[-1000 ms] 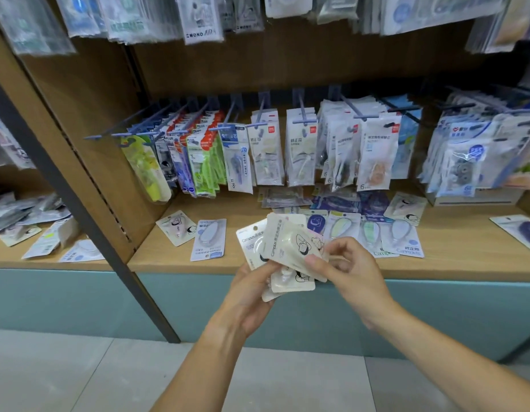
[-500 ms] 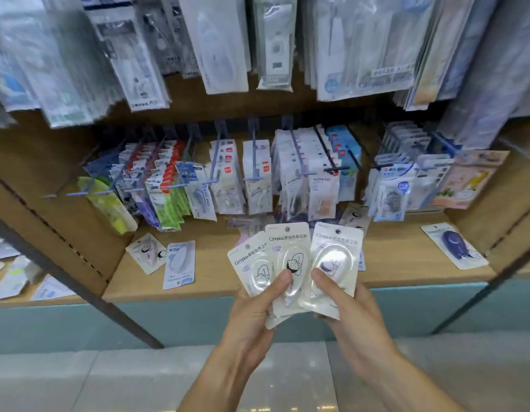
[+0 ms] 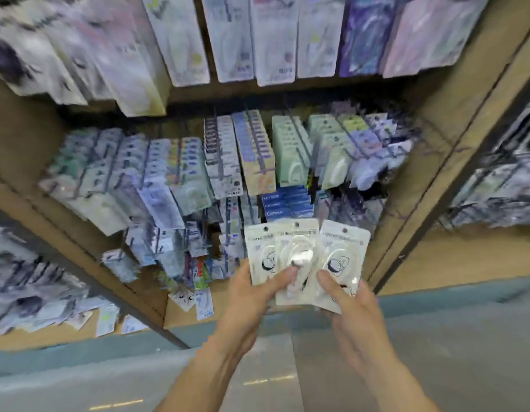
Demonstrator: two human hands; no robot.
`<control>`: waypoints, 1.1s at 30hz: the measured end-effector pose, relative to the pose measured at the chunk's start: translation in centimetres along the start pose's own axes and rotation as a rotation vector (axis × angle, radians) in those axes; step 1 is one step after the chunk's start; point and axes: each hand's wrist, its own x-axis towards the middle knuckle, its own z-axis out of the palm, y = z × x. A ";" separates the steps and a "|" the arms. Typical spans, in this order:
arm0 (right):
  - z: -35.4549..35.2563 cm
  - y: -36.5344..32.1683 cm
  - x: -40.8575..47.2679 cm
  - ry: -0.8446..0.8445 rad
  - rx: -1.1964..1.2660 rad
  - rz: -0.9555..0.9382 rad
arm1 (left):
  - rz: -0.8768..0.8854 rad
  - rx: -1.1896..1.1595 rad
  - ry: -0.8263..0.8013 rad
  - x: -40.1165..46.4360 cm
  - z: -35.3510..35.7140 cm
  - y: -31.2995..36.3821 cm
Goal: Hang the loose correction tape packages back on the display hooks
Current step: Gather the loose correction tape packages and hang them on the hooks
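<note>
Before the shelving, both hands held a fan of three white correction tape packages [image 3: 306, 260] raised in front of the lower rows of hung stock. The left hand [image 3: 254, 292] gripped the fan from the left, its thumb [image 3: 283, 276] laid over the front of the left-hand card; the right hand [image 3: 351, 304] gripped from the right, its thumb [image 3: 327, 279] pressed on the front of the right-hand card, the other fingers hidden behind. Both forearms rose from the bottom of the view and converged on the bundle, palms turned inward.

Each card showed a small punched hole near its top edge, and those holes faced up toward the display hooks [image 3: 299, 150]. To do this step well, I would judge, one card should be separated from the fan with the right hand while the left kept the remaining two steady, then its hole lined up with the tip of a hook carrying matching white packs (the picture was too blurred to tell which hook that was). Sliding on one card at a time should avoid snagging. A few loose packages [image 3: 202, 301] lay on the wooden shelf [image 3: 180, 318] below, not yet rehung.
</note>
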 end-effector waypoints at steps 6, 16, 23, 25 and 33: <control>4.8 -16.2 -6.1 -0.118 0.027 -0.189 | 0.190 0.069 -0.024 -4.7 5.1 15.8; 8.4 -19.5 -7.2 -0.186 0.022 -0.232 | 0.328 0.009 0.070 -7.5 5.1 20.6; 14.0 -19.0 -7.1 -0.341 -0.051 -0.192 | 0.370 -0.080 0.219 -8.6 -0.6 22.5; 16.6 -18.4 -7.2 -0.408 -0.078 -0.161 | 0.380 -0.098 0.270 -9.4 -3.2 23.0; 27.8 -13.4 -7.5 -0.595 -0.191 -0.002 | 0.432 -0.227 0.532 -12.7 -14.1 24.2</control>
